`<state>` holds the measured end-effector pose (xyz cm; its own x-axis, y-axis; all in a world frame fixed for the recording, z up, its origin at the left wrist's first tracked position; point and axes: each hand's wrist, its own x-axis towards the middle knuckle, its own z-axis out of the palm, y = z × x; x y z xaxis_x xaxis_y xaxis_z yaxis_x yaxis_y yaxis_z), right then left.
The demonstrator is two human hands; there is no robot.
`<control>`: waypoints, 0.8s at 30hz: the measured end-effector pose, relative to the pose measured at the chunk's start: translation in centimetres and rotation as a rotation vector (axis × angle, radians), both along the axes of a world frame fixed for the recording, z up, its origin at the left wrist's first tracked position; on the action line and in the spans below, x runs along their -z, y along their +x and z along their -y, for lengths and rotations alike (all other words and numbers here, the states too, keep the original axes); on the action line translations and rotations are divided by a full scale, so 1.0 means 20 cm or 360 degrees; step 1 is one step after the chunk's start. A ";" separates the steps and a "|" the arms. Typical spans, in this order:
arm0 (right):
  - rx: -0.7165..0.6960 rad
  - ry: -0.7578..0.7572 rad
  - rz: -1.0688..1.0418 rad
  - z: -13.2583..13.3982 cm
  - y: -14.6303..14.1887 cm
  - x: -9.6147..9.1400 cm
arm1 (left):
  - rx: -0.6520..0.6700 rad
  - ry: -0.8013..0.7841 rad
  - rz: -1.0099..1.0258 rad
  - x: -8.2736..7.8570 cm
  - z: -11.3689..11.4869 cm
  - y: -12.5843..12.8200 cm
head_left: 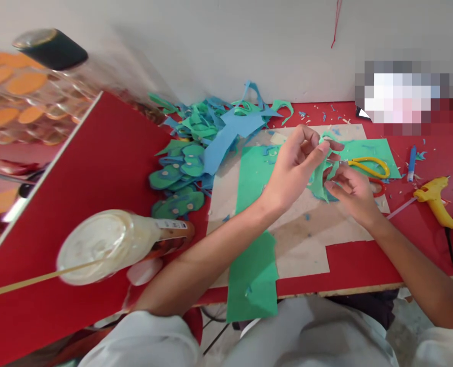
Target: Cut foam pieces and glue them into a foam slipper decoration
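My left hand (293,165) pinches a curling piece of green foam sheet (318,179) between thumb and fingers, above the pale board (298,250). My right hand (351,193) is closed on the lower right side of the same piece, fingers curled; part of its grip is hidden. Scissors with a yellow handle loop (371,167) and a red one lie just beyond my right hand, their blades out of sight. Under my hands, a green foam sheet (252,191) lies across the board. A green strip (252,285) hangs over the table's front edge.
Left of the board are stacked green-and-blue foam shapes (176,176), with heaped foam scraps (207,120) behind. A lidded cup (107,244) with a stick stands at left by a red panel (107,168). At right are a blue pen (411,164) and yellow glue gun (434,199).
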<state>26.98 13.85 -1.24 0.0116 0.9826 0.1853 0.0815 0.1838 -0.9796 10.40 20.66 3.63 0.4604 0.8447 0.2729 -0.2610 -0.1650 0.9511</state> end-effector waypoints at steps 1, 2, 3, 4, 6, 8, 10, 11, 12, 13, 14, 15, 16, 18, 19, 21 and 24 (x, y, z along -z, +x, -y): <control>0.0006 -0.0019 -0.0011 0.00 0.01 -0.01 | -0.0007 -0.0004 0.0000 -0.01 0.00 -0.01; 0.0019 -0.0034 -0.0018 0.00 0.02 -0.02 | -0.0029 0.0012 -0.0009 -0.01 -0.01 -0.01; 0.0038 -0.0043 -0.0025 0.00 0.03 -0.02 | -0.0067 0.0049 -0.0033 -0.01 -0.03 -0.02; 0.0060 -0.0044 -0.0032 0.00 0.04 -0.02 | -0.0116 0.0103 -0.0077 -0.01 -0.04 -0.03; 0.0130 -0.0025 -0.0063 -0.01 0.07 -0.01 | -0.0212 0.0237 -0.0223 0.00 -0.09 -0.05; 0.0247 0.0008 -0.0134 -0.03 0.11 0.01 | -0.0262 0.0352 -0.0374 0.01 -0.14 -0.07; 0.0379 0.0037 -0.0200 -0.06 0.17 0.04 | -0.0257 0.0404 -0.0439 0.03 -0.18 -0.09; 0.0451 0.0069 -0.0202 -0.08 0.21 0.06 | -0.0246 0.0412 -0.0446 0.04 -0.20 -0.10; 0.0505 0.0104 -0.0168 -0.10 0.25 0.08 | -0.0234 0.0410 -0.0446 0.05 -0.21 -0.10; 0.0545 0.0146 -0.0117 -0.12 0.28 0.09 | -0.0213 0.0403 -0.0448 0.06 -0.22 -0.11; 0.0565 0.0187 -0.0067 -0.13 0.32 0.10 | -0.0178 0.0390 -0.0459 0.06 -0.23 -0.11; 0.0578 0.0229 -0.0034 -0.14 0.36 0.12 | -0.0126 0.0376 -0.0483 0.07 -0.24 -0.12; 0.0591 0.0263 -0.0008 -0.15 0.39 0.13 | -0.0059 0.0364 -0.0528 0.06 -0.24 -0.12; 0.0639 0.0313 0.0021 -0.17 0.45 0.14 | 0.0094 0.0388 -0.0687 0.06 -0.24 -0.14; 0.0670 0.0325 0.0025 -0.17 0.48 0.15 | 0.0151 0.0434 -0.0787 0.05 -0.24 -0.15; 0.0746 0.0330 -0.0018 -0.18 0.52 0.15 | 0.0173 0.0569 -0.0974 0.03 -0.23 -0.16; 0.0893 0.0320 -0.0135 -0.19 0.55 0.15 | 0.0053 0.0736 -0.1130 0.02 -0.23 -0.17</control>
